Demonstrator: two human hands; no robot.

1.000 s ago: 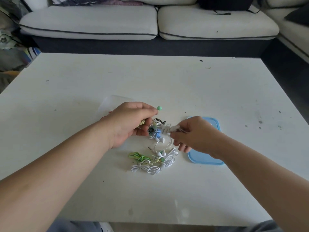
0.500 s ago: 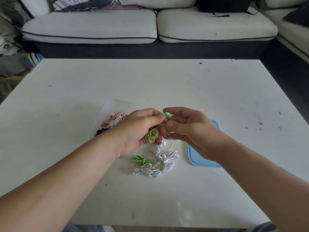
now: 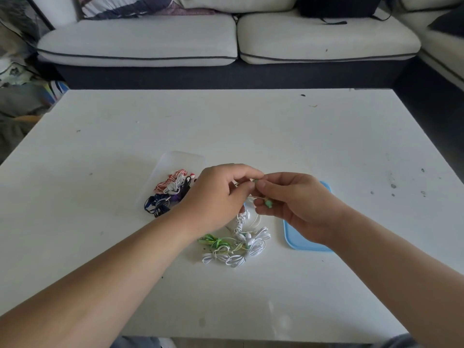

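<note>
My left hand (image 3: 221, 197) and right hand (image 3: 293, 204) meet fingertip to fingertip, both pinching the green earphone (image 3: 268, 203) by its buds and thin cord, lifted off the table (image 3: 326, 146). Just under the pinch lies a tangle of white and green earphones (image 3: 236, 247). A blue lid (image 3: 301, 243) lies beneath my right wrist. Beyond my left knuckles, a clear container (image 3: 185, 156) holds red-striped and dark cords.

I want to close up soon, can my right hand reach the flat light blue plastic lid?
Probably yes: the light blue plastic lid lies flat right below the right hand, its visible part bare. That hand and the left hand pinch a green-budded earphone, so it should let go first.
</note>
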